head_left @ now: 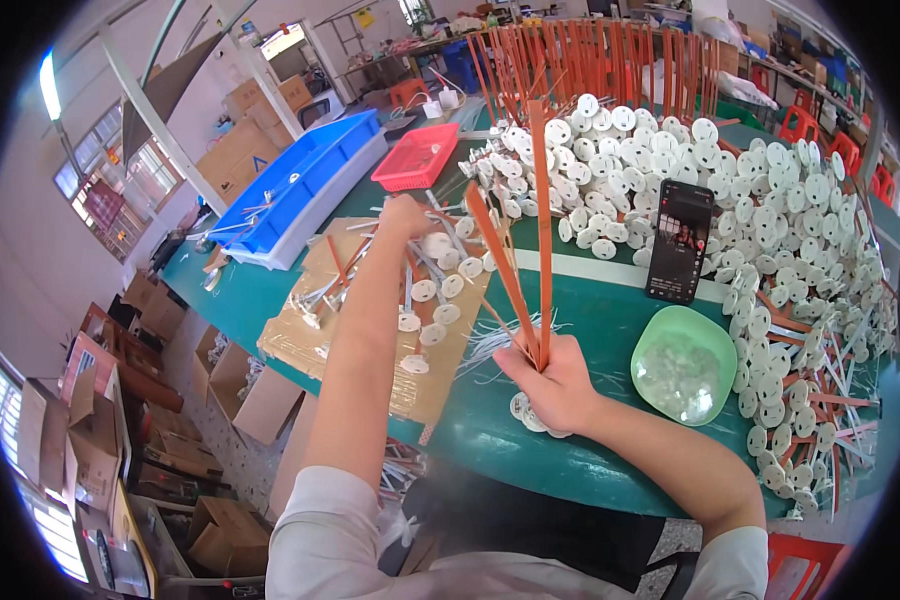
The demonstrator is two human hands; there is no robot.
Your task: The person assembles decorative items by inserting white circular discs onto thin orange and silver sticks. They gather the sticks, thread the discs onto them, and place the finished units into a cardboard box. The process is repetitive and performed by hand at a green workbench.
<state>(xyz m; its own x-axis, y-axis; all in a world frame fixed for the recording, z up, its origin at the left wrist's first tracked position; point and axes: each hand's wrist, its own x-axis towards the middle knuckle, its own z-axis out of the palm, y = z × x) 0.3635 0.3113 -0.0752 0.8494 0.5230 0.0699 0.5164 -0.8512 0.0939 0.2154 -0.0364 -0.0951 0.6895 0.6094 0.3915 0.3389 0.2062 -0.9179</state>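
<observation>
My right hand (555, 385) is closed around several long orange-brown strips (543, 230) that stand up and fan apart above the fist. White round discs (530, 412) show just below this hand, over the green tabletop. My left arm reaches forward over a sheet of brown cardboard (380, 385). At its far side my left hand (405, 217) is beside a loose heap of white discs on strips (440, 265); its fingers are turned away and hidden. Thin white wires or ties (485, 345) lie between the cardboard and my right hand.
A large pile of white discs (610, 150) covers the table's right side. A phone (680, 240) leans against it, behind a green bowl (683, 365) of small clear pieces. Blue trays (295, 190) and a red basket (417, 158) stand at the back left. Upright orange-brown strips (590, 65) rise behind.
</observation>
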